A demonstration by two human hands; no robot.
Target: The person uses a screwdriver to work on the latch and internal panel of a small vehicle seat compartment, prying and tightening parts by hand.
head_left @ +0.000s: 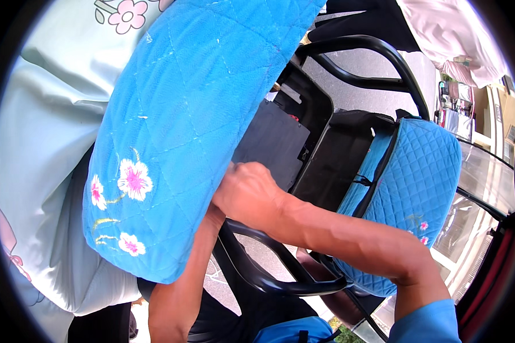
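A blue quilted seat cushion [171, 114], embroidered with pink and white flowers, is tilted up in front of me. My right hand [249, 186] is closed in a fist at the cushion's right edge. Its fingertips are turned away, so I cannot make out what they hold. My left hand [214, 214] is just below it, mostly hidden by the cushion and my right hand. The left forearm passes beside the cushion's lower end. Next to my hands is an open black compartment [320, 106] with a dark grey panel [274, 137] inside.
Curved black armrest bars stand at the far side [383, 46] and near side [269, 280]. A blue quilted backrest [418, 177] is on the right. A pale padded cover [51, 143] with flowers hangs at the left. Another person in pink [446, 34] stands at the far right.
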